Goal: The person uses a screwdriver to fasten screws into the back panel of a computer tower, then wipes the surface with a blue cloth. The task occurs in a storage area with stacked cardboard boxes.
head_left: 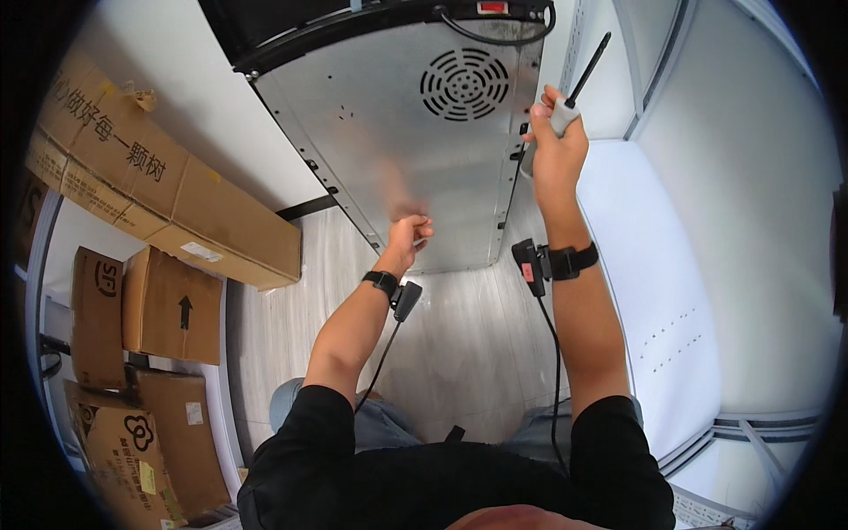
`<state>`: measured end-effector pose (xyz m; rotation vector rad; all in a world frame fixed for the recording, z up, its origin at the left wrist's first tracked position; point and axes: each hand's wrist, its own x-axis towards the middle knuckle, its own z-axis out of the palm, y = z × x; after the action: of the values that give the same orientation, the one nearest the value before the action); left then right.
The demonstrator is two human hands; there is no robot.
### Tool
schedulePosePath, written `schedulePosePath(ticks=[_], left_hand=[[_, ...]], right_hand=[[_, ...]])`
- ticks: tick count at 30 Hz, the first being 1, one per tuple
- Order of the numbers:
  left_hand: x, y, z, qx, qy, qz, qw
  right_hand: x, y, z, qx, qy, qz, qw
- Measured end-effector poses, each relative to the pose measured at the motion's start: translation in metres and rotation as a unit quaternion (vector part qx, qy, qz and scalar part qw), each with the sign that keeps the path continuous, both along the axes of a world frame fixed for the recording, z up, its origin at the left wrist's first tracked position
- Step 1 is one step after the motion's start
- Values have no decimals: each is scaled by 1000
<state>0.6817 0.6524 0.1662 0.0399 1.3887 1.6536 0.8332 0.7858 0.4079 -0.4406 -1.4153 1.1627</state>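
A large metal-backed appliance (353,97) stands in front of me, its silvery panel facing my hands. My right hand (560,159) is closed around the pale grey grip of a screwdriver (590,71), whose long black shaft points up and away beside the panel's right edge. Low at the panel, my left hand (410,237) has its fingers curled together; whatever they hold, if anything, is too small to make out. The panel mirrors that hand faintly. Round vent slots (465,85) are cut in its upper part, and small dark fittings line both side edges.
A black cable (495,37) loops near a red switch (492,8) on top. Cardboard boxes (181,296) and a long carton (203,208) fill the left side. At right, a white surface (662,265) carries rows of small dark dots (670,343). Wired black devices (530,265) are strapped to both wrists.
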Motion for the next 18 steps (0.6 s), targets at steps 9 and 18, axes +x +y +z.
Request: schedulePosePath(ticks=[9,18], left_hand=[[7,0,10,-32,-11,-23,999],[14,-4,17,-14,-9,-37,999]], right_hand=[[-15,8,32,31,-52,-86,994],[-10,-3,48,-3,-50,-92,995]])
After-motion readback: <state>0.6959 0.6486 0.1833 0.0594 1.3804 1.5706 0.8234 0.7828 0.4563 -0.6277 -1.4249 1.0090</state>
